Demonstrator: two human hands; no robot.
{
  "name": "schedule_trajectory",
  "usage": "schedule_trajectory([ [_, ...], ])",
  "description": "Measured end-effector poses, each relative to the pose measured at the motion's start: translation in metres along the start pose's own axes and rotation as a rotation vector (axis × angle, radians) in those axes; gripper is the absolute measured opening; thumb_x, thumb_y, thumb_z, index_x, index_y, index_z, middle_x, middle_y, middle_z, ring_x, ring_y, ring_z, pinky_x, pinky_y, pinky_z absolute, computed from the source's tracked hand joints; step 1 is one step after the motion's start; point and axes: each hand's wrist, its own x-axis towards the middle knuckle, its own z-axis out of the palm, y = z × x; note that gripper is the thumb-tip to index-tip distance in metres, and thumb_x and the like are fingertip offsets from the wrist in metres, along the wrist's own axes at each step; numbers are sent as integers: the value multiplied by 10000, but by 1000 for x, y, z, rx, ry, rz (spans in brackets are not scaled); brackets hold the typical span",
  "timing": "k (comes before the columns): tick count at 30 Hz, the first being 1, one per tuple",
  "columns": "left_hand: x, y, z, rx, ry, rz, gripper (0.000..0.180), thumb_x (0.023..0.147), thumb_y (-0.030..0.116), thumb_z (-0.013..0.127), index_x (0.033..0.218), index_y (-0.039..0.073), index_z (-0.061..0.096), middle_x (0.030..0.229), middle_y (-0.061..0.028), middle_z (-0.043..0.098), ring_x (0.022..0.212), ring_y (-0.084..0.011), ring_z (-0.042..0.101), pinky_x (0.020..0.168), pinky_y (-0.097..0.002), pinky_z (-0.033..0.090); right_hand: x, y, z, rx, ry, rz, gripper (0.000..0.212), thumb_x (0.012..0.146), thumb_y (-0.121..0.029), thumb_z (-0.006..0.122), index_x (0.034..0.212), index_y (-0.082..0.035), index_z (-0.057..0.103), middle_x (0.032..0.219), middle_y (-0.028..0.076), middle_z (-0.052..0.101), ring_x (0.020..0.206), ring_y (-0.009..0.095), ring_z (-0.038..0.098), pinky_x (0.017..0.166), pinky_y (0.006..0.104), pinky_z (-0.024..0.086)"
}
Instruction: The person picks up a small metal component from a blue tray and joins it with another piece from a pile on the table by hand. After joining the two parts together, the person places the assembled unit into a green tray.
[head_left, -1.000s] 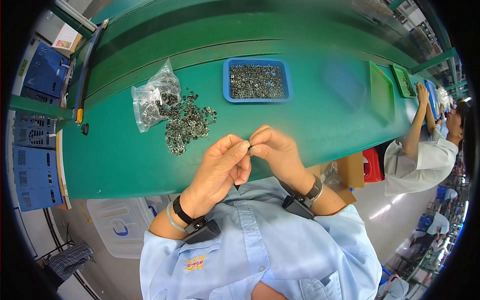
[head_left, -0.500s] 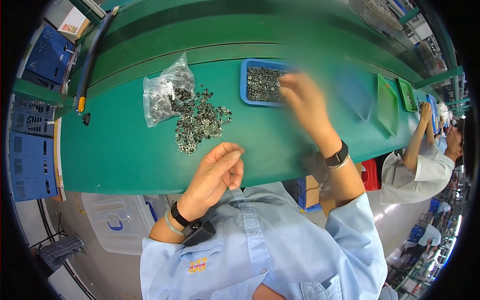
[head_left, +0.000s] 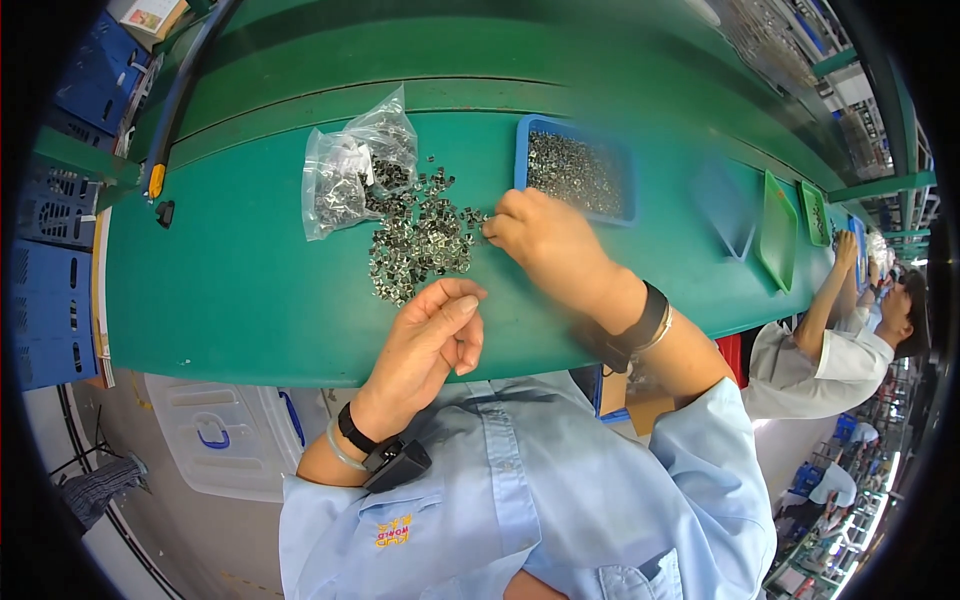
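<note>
A loose pile of small shiny metal parts (head_left: 420,250) lies on the green work surface (head_left: 230,300). The clear plastic bag (head_left: 335,190) at its far left side has more of them inside. At the pile's right edge, the fingertips of my right hand (head_left: 560,245) are pinched together, right beside a few stray parts. What they grip, if anything, is too small to make out. My left hand (head_left: 425,345) hovers at the near side of the pile, fingers curled and thumb pressed in; its contents are hidden. Behind my right hand stands a blue tray (head_left: 522,155) filled with such parts.
To the right are a translucent bluish tray (head_left: 725,215), an upright-looking green tray (head_left: 777,235) and a smaller green tray (head_left: 814,212) with parts. A co-worker (head_left: 820,350) sits at the far right. A clear lidded box (head_left: 220,430) stands below on the left.
My right hand has come left and nearer, from the blue tray to the pile's right edge, its fingers now pinched. My left hand has barely moved. The whole view has shifted slightly.
</note>
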Motion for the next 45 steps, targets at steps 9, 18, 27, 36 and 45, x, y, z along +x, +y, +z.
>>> schedule_trajectory([
  [9, 12, -1, 21, 109, 49, 51, 198, 969, 196, 514, 1083, 35, 534, 720, -35, 572, 555, -90, 502, 480, -217, 385, -32, -18, -20, 592, 206, 150, 173, 753, -20, 709, 903, -52, 630, 900, 59, 588, 802, 215, 591, 675, 310, 499],
  [18, 19, -13, 38, 118, -24, 61, 193, 962, 205, 533, 1042, 30, 550, 729, -43, 588, 557, -91, 519, 470, -213, 392, -62, -34, -19, 804, 393, 310, 172, 763, -26, 696, 916, -67, 627, 828, 40, 598, 780, 203, 591, 659, 306, 492],
  [27, 21, -13, 47, 183, -44, 56, 185, 955, 203, 545, 1017, 29, 557, 731, -43, 599, 557, -90, 531, 474, -210, 407, -71, -29, -25, 512, 399, 137, 202, 754, 22, 704, 922, -40, 610, 883, 76, 598, 791, 191, 594, 664, 297, 505],
  [36, 21, -14, 43, 182, -47, 68, 190, 954, 202, 548, 1021, 26, 572, 743, -46, 609, 561, -90, 536, 476, -210, 410, -71, -32, -25, 624, 425, 219, 230, 737, -5, 720, 931, -72, 615, 854, 43, 600, 795, 220, 586, 664, 326, 480],
  [45, 17, -12, 43, 175, 2, 59, 184, 949, 191, 556, 1019, 22, 573, 754, -51, 615, 567, -91, 539, 480, -209, 414, -68, -35, -22, 372, 462, 140, 222, 717, -16, 730, 898, -76, 616, 846, 48, 605, 762, 229, 585, 633, 338, 477],
])
